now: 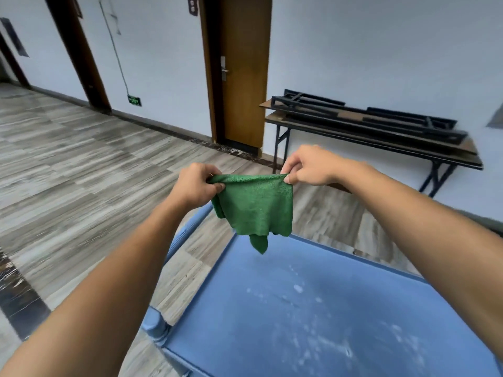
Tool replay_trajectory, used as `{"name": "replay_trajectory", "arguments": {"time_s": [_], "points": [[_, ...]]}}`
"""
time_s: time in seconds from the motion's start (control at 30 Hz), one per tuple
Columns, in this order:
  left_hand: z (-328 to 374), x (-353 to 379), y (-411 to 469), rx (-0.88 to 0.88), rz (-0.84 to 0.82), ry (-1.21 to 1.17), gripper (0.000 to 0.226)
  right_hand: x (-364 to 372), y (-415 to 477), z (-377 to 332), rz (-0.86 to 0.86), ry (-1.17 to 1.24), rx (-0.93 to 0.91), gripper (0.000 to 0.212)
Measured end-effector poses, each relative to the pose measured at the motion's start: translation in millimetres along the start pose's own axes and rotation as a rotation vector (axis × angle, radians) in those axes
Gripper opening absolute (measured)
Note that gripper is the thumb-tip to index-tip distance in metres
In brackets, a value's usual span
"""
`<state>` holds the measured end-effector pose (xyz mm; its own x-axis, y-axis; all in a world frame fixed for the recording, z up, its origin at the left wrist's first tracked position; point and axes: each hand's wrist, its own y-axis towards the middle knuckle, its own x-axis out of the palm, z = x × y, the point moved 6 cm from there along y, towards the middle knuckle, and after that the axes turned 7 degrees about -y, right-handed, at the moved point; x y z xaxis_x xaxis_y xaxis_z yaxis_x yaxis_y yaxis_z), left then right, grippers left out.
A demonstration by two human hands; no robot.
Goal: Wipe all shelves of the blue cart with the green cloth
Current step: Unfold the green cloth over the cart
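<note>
1. The left hand [196,184] is raised above the far left corner of the blue cart [313,308], fingers pinched shut on the left top corner of the green cloth [255,205].
2. The green cloth hangs between both hands, stretched along its top edge, its lower tip dangling just above the cart's far edge without touching it.
3. The right hand [313,165] is up over the cart's far side, thumb and fingers clamped on the cloth's right top corner.
4. The cart's top shelf, below the forearms, shows whitish dusty smears.
5. Beyond the cart, right of a wooden door [242,72], stand stacked folding tables [381,131] against the wall.
</note>
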<state>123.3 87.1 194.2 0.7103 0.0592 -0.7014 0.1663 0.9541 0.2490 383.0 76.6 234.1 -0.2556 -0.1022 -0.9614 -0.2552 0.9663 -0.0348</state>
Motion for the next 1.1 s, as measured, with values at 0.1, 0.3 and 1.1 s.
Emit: {"name": "replay_trajectory", "arguments": {"time_s": [0.1,0.3,1.1], "points": [[35.4,18.2,-2.5,0.053,-0.064,-0.026,0.015,-13.2,-43.3,21.0,0.026,-0.003,0.044,0.010],[93.5,54.8,-8.1,0.134,-0.165,-0.114,0.020,-28.7,-117.1,57.8,0.080,-0.017,0.169,0.015],[240.6,277.9,-101.4,0.234,-0.805,-0.491,0.007,10.6,-372.3,200.4,-0.003,0.041,0.749,0.013]]}}
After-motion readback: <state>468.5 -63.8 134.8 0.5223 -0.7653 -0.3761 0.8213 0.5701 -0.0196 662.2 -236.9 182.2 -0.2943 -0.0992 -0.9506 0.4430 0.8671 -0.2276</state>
